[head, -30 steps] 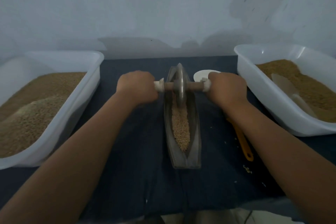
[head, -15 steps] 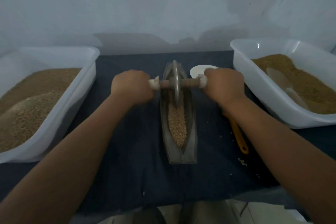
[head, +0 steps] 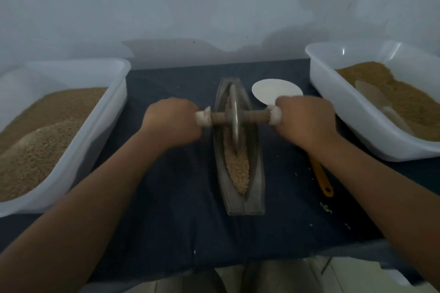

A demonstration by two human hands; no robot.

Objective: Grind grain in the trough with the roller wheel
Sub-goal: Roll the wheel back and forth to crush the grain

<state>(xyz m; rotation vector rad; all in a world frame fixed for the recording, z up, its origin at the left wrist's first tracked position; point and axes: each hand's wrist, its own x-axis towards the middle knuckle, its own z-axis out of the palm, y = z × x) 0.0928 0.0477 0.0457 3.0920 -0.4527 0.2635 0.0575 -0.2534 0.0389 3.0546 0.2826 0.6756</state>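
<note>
Roller wheel (head: 234, 114) in trough (head: 256, 173), gripped between left hand (head: 170, 122) and right hand (head: 307, 120).

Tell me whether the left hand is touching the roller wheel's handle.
Touching. The head view shows the left hand curled round the white end of the roller wheel's handle, with no gap between them.

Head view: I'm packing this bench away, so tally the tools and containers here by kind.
White plastic tubs: 2
Metal trough: 1
Roller wheel: 1
White round plate: 1
Yellow-handled utensil: 1
Pale scoop: 1
Total: 7
</note>
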